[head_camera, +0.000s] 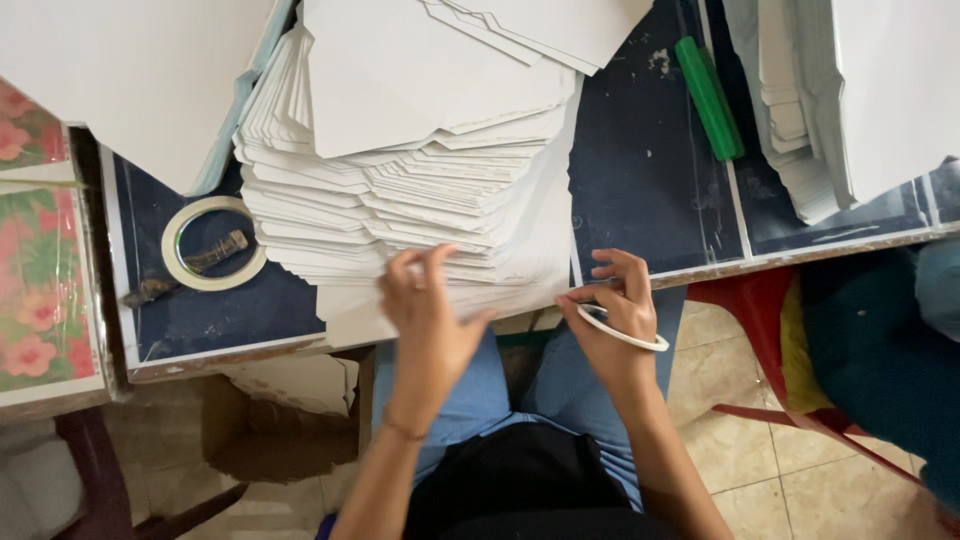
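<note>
Your left hand (430, 310) pinches the near edge of the white card stack (420, 180), which sits mid-surface (640, 170). Your right hand (618, 310), just right of the stack, has its fingers curled around a thin white ring (625, 333). A tape roll (212, 243) lies left of the stack, a green bar (709, 97) to its right.

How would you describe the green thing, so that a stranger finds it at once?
Start at the tall stack of white cut sheets on the dark blue table. To its right lies a green bar, slanted, alone on the bare surface. It is the only green thing there.
</note>
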